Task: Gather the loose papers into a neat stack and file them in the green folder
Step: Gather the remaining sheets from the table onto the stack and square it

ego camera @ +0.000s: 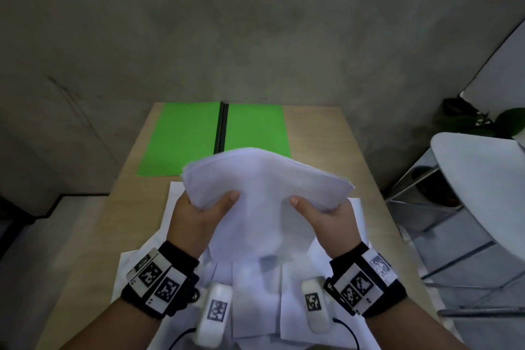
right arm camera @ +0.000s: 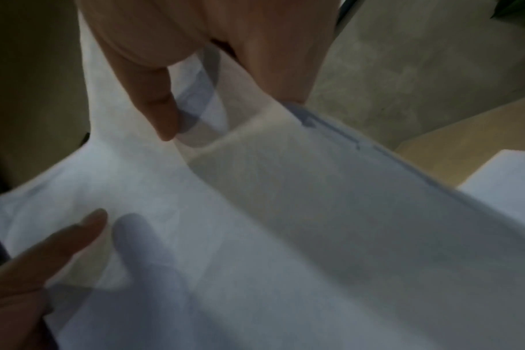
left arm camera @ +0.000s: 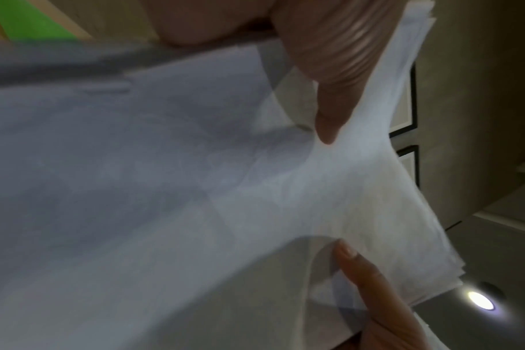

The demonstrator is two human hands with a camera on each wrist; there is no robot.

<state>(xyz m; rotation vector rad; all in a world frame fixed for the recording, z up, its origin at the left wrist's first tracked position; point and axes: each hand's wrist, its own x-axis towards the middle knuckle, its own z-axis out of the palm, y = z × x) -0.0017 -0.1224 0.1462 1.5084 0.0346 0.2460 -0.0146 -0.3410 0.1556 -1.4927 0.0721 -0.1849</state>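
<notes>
I have the sheaf of papers point(ego camera: 264, 179) lifted above the table point(ego camera: 312, 133), left hand point(ego camera: 196, 219) and right hand point(ego camera: 324, 221) pinching its near edge; green folder point(ego camera: 181, 136) lies open at 12 o'clock; light, floppy, slippery sheets; I'd grip opposite edges firmly.

White paper stack point(ego camera: 267, 179) held raised, sagging; green folder point(ego camera: 213, 136) lies open beyond.

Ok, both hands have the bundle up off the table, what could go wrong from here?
1. The paper bundle sags between the left hand and right hand, with fanned edges; sheets may slip out.
2. Loose sheets on the table could get missed.
3. The green folder lies open; a careless reach might shove it.
</notes>
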